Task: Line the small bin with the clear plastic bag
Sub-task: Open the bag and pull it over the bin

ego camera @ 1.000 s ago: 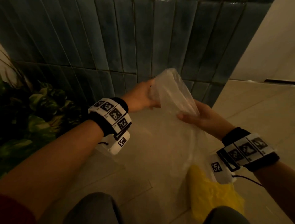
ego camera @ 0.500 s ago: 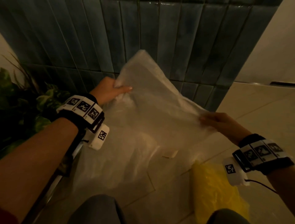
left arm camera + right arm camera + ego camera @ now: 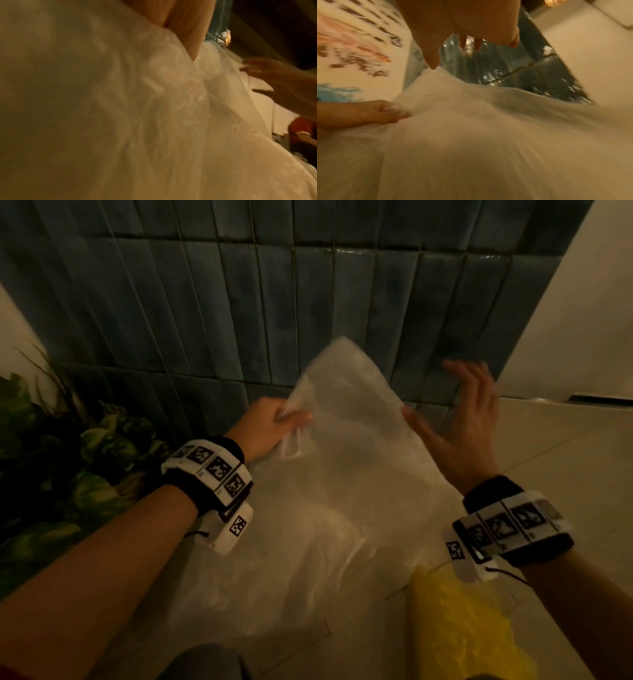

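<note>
The clear plastic bag [image 3: 342, 474] hangs spread in front of me, rising to a peak before the dark tiled wall. My left hand [image 3: 277, 422] pinches its upper left edge, thumb curled over the film. My right hand [image 3: 455, 419] is off the bag, just right of its upper edge, fingers spread and straight. In the right wrist view the bag [image 3: 488, 128] fills the lower frame, my left hand [image 3: 388, 112] gripping it at the left. In the left wrist view the bag [image 3: 120, 108] covers nearly everything, with the right hand [image 3: 274, 78] beyond its edge. No bin shows in any view.
A crumpled yellow plastic bag [image 3: 459, 621] lies on the pale floor tiles at lower right. A leafy plant [image 3: 68, 467] stands at the left against the dark blue tiled wall [image 3: 308, 302]. A white wall [image 3: 575, 337] rises at the right.
My right hand has let go of the bag's right edge and opened, lifting up beside it. The bag has narrowed from a wide spread, and my left hand has moved inward.
</note>
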`<state>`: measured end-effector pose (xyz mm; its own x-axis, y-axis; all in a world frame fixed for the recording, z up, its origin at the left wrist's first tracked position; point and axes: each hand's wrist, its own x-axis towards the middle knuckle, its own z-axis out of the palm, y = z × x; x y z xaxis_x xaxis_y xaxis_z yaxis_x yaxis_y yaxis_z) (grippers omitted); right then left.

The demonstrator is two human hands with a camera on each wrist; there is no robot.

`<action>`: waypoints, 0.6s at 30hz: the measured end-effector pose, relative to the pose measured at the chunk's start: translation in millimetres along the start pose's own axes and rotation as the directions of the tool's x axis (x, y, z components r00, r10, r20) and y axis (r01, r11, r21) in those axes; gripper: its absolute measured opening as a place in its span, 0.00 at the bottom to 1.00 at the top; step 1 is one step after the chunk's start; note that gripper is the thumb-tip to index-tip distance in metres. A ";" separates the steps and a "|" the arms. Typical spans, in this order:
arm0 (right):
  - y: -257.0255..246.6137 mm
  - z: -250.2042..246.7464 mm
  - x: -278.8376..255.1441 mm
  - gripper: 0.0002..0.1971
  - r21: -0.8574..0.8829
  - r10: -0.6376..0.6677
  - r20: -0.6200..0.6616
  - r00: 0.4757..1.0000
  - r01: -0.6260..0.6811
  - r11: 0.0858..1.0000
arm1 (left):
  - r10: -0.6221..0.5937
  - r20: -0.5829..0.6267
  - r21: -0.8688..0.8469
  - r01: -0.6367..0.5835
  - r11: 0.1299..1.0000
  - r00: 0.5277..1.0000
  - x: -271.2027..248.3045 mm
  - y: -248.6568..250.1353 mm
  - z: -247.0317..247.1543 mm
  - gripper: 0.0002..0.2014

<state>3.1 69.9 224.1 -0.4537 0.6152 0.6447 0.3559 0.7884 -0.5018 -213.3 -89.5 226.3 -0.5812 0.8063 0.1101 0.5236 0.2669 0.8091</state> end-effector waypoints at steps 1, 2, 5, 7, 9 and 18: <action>-11.1 0.8 5.6 0.36 -0.061 -0.097 0.036 0.995 0.099 0.993 | 0.029 0.041 0.028 -0.030 0.999 0.999 0.2 5.7 5.0 0.13; -21.5 1.9 11.3 0.35 -0.124 -0.192 0.076 0.978 0.200 0.972 | 0.060 0.079 0.049 -0.064 0.997 0.995 -0.5 11.9 10.1 0.11; -41.9 9.9 21.6 0.26 -0.379 -0.419 0.208 0.884 0.467 0.799 | 0.155 0.160 0.124 -0.176 0.977 0.975 -3.2 31.2 25.6 0.15; -49.5 14.9 25.7 0.23 -0.474 -0.451 0.319 0.834 0.552 0.686 | 0.211 0.203 0.158 -0.244 0.957 0.956 -5.2 41.8 32.8 0.11; -47.5 17.3 27.9 0.23 -0.511 -0.441 0.410 0.798 0.602 0.614 | 0.225 0.217 0.165 -0.263 0.951 0.950 -7.5 46.6 34.7 0.07; 8.1 -11.8 33.2 0.28 -0.485 -0.208 0.396 0.894 0.396 0.780 | -0.080 0.347 0.310 -0.034 0.950 0.934 -31.3 -10.1 22.9 0.13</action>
<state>0.6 96.7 248.2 -0.8035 0.3871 0.4522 0.4938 0.8577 0.1432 -186.2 -105.4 201.4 -0.3687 0.9153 -0.1619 0.7105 0.3898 0.5859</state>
